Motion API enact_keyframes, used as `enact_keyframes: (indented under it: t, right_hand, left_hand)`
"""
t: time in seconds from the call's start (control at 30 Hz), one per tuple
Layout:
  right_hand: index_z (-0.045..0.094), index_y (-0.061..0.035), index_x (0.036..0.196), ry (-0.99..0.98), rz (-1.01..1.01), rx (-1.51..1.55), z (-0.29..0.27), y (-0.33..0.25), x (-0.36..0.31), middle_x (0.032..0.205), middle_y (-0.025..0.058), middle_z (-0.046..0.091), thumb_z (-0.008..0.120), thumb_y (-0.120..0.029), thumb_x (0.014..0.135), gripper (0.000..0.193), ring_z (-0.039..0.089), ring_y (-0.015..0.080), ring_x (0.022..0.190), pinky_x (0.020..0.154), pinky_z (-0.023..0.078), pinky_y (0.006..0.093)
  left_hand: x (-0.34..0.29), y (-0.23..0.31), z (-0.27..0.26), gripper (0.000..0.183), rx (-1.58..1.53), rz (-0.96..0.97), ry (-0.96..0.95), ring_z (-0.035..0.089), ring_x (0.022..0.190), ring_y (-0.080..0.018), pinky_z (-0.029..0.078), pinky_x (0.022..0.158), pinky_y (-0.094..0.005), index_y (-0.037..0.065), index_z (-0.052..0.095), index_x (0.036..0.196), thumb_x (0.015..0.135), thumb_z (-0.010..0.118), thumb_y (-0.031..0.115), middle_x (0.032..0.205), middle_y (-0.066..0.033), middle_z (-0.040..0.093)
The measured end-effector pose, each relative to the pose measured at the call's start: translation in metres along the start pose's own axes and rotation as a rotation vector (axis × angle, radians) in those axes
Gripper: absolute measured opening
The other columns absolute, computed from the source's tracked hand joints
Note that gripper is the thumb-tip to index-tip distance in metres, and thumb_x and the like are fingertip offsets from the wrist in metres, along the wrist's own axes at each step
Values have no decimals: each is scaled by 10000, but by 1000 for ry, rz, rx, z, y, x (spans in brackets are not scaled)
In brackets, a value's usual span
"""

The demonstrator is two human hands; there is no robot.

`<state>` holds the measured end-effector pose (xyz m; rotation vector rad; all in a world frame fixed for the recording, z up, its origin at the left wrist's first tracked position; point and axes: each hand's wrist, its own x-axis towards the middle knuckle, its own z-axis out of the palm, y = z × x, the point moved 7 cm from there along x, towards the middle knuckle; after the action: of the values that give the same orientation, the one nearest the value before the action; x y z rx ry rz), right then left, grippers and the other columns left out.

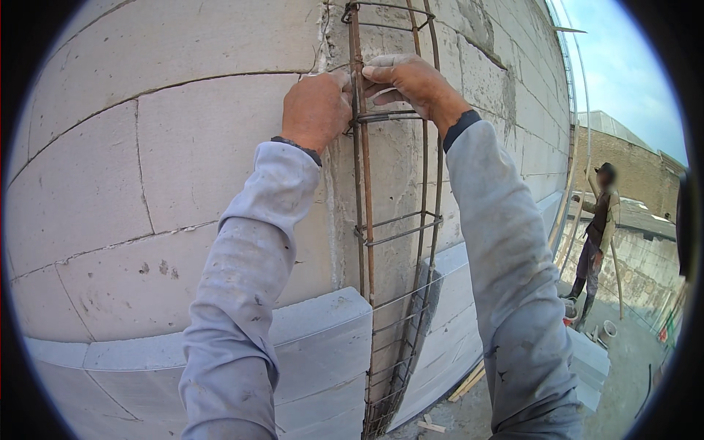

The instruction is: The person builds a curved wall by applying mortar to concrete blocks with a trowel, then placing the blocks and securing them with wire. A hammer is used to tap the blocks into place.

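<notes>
A tall rebar cage (370, 213) of rusty vertical bars and square stirrups stands against the wall in front of me. My left hand (317, 110) is closed in a fist against the left side of its front bars, just above a stirrup; what the fingers hold is hidden. From the other side my right hand (414, 82) reaches in, thumb and forefinger drawn together at the same bars, the other fingers curled. Whatever is in that pinch is too small to make out. A thin dark strand, perhaps wire, shows just above the left hand.
Pale block wall (213, 139) rises behind the cage, continuing to the right. Lower block courses (323, 330) jut out on both sides of the bars. At right a person (600, 235) stands by long poles, near a bucket (608, 331). Wood strips (468, 380) lie below.
</notes>
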<state>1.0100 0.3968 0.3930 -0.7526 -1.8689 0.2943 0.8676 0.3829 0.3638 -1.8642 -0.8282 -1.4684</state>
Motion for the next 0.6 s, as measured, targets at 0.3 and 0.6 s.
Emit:
enact_keyframes:
  t: [0.3, 0.6]
  right_hand:
    - [667, 0, 979, 14, -179, -111, -4, -6, 2, 867, 77, 669, 609, -173, 886, 205, 622, 157, 780, 727, 507, 266]
    - [666, -14, 965, 9, -269, -165, -4, -9, 3, 858, 47, 651, 586, -237, 897, 247, 611, 137, 805, 754, 491, 274]
  left_hand:
    - [-18, -11, 9, 202, -175, -47, 70, 641, 771, -343, 500, 706, -412, 117, 704, 966, 828, 597, 219, 843, -165, 666]
    - [0, -13, 15, 215, -135, -119, 57, 647, 713, -300, 495, 648, -363, 82, 703, 896, 844, 608, 268, 766, -144, 668]
